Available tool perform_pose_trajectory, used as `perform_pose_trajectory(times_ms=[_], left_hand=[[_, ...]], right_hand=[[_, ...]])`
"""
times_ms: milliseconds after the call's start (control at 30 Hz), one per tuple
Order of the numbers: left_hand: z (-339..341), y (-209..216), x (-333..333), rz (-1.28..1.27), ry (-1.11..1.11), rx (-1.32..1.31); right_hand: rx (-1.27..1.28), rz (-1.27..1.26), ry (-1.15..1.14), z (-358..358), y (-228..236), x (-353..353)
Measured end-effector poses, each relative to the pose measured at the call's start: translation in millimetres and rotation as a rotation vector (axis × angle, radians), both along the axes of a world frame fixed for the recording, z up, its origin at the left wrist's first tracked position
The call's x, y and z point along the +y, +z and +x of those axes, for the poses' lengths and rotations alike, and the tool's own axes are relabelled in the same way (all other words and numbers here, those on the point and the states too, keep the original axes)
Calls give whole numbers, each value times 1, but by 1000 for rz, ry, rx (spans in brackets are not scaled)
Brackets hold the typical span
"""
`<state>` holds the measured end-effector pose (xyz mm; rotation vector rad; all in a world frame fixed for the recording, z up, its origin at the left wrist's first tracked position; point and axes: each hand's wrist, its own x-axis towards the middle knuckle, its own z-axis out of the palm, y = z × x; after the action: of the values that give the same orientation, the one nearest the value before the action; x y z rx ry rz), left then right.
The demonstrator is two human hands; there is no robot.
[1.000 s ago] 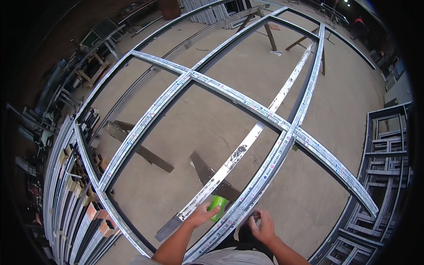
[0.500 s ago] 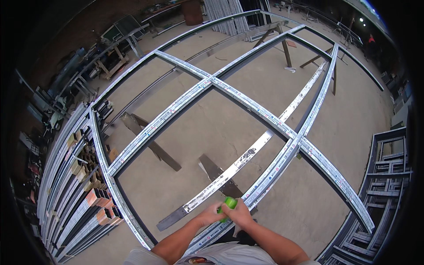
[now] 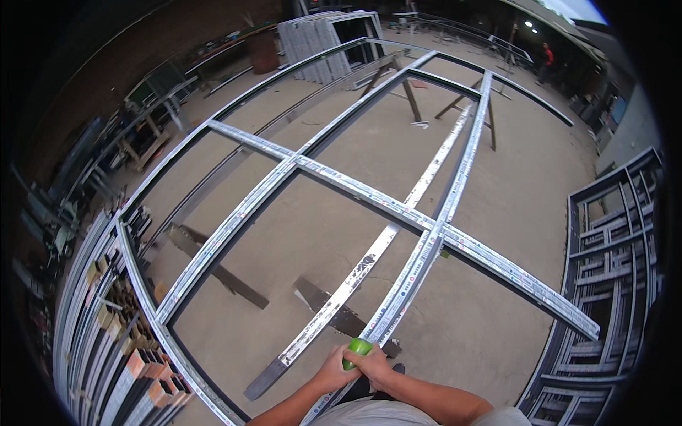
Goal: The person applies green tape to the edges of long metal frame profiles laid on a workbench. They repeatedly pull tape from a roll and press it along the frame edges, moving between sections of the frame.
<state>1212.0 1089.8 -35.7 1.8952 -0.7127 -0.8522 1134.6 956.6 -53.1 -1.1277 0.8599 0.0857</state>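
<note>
Your right hand (image 3: 374,367) has moved up since a second ago, joining your left hand (image 3: 331,372); both hands' fingers grip the green object (image 3: 361,346) over the frame (image 3: 406,282).

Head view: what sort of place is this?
Probably a frame-making workshop: a large gridded frame spans the middle, with more frames at right and long bars piled at left.

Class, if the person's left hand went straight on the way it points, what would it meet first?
Holding the shiny green rounded object, the left hand would probably meet the right hand first, at the object's right side, though depth is unclear.
</note>
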Motion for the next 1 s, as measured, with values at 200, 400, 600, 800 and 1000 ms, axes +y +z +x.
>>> perform_pose_trajectory(times_ms=[200, 400, 600, 800, 1000], left_hand=[[-3, -19, 9, -43, 0, -10], [-28, -40, -25, 71, 79, -292], [-37, -22, -33, 208, 139, -349], [-42, -31, -41, 317, 164, -451], [-43, -39, -55, 419, 127, -587]], right_hand=[[130, -127, -109, -49, -12, -34], [177, -31, -131, -78, -53, -44], [143, 46, -86, -76, -68, -42], [262, 32, -70, -79, -75, -39], [545, -258, 93, -88, -104, -52]])
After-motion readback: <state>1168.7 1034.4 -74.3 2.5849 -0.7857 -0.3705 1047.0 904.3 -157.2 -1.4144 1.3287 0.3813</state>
